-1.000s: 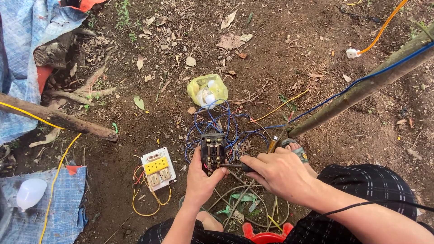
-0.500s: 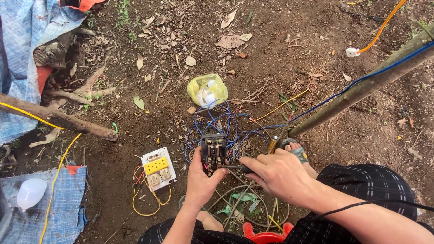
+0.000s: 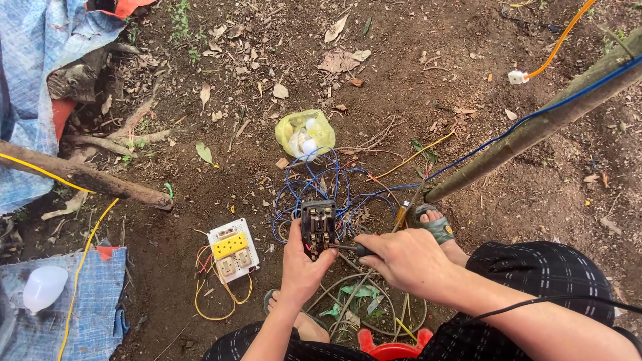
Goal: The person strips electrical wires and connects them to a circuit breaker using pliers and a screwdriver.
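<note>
The left hand [image 3: 302, 267] grips a dark switch block [image 3: 317, 226] near the scene's middle; the right hand [image 3: 401, 257] closes around a screwdriver [image 3: 348, 248] tipped at its side. Blue wires [image 3: 314, 180] lie loose beyond it, so the wiring looks unfinished

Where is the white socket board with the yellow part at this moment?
In the head view, the white socket board lies on the bare soil at lower left of centre, left of the left hand, on loops of yellow wire.
</note>
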